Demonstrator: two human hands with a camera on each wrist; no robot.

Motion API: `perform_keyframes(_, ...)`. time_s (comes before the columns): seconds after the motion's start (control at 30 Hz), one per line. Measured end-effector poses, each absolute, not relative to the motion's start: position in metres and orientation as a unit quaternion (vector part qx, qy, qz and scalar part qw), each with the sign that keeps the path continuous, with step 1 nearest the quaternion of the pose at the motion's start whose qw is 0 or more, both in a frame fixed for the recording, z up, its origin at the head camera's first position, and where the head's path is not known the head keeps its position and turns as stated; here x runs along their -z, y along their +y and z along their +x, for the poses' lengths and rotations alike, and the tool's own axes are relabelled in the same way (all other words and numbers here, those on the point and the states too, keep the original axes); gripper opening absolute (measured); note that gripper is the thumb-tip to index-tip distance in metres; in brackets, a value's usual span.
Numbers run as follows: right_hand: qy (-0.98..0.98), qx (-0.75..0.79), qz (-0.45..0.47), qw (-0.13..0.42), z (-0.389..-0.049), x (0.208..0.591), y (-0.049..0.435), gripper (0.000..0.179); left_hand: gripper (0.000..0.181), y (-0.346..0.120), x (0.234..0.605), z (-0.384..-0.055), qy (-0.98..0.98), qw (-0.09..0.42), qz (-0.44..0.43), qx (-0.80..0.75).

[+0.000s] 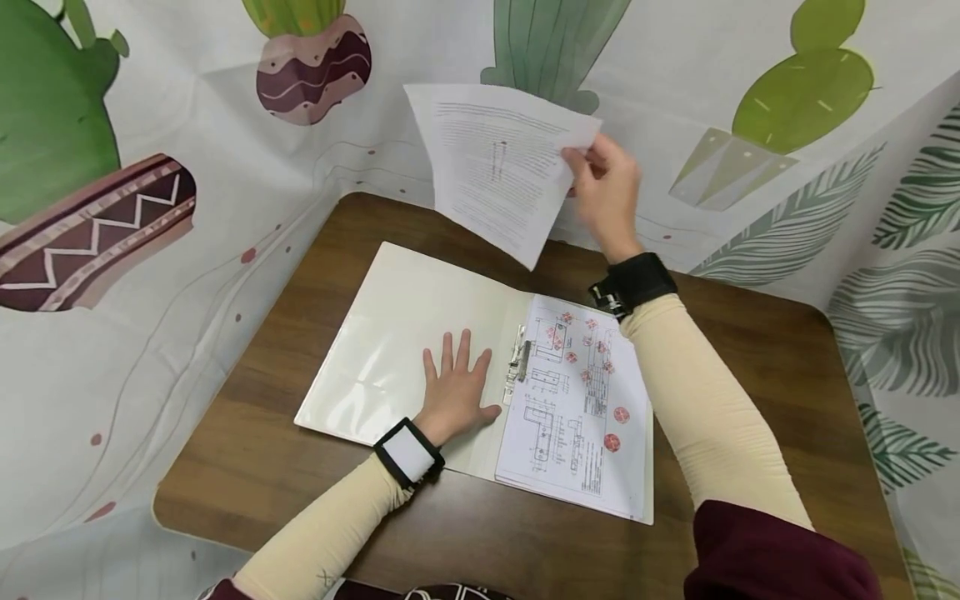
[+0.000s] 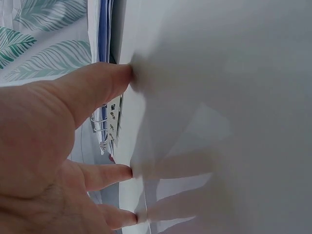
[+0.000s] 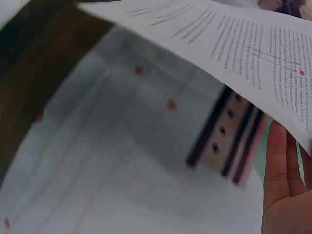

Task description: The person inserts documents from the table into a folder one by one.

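A white ring binder (image 1: 390,317) lies spread on the table. My left hand (image 1: 453,390) rests on its left inside cover, fingers spread and straight; the left wrist view shows the fingertips (image 2: 124,170) touching the white cover. On the binder's right side lies a stack of sheets (image 1: 562,417), the top one printed with technical drawings and red marks. Metal rings (image 1: 517,362) stand along the spine. Above the table's far edge my right hand (image 1: 611,187) pinches a printed sheet of paper (image 1: 495,158) by its corner. The sheet hangs in the air, clear of the binder.
The brown wooden table (image 1: 247,400) has rounded corners. A white cloth (image 1: 247,183) with cactus and leaf prints hangs behind and around it. Bare tabletop shows left, right and in front of the binder.
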State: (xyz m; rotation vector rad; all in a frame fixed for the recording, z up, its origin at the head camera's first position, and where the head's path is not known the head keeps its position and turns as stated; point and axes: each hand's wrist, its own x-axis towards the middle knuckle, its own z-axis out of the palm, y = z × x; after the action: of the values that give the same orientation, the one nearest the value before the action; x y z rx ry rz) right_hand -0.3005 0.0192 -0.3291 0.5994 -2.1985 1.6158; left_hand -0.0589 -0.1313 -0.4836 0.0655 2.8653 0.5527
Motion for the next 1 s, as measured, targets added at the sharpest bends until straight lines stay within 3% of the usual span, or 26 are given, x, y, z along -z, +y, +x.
perform_keyframes(0.3, -0.718, -0.660, 0.143, 0.170, -0.289, 0.308, 0.098, 0.014, 0.091, -0.131, 0.482, -0.059, 0.974, 0.120, 0.018, -0.189)
perform_keyframes(0.57, -0.692, -0.699, 0.064, 0.168, -0.279, 0.332, 0.183, 0.020, 0.091, -0.129, 0.481, -0.059, 0.973, 0.123, 0.017, -0.193)
perform_keyframes(0.77, -0.702, -0.698, -0.013, 0.138, -0.273, 0.357, 0.233, 0.023, 0.091, -0.128, 0.479, -0.058, 0.972, 0.129, 0.010, -0.197)
perform_keyframes(1.0, -0.735, -0.673, -0.075, 0.040, -0.252, 0.387, 0.275, 0.031, 0.092, -0.126, 0.480, -0.058, 0.971, 0.137, 0.008, -0.196)
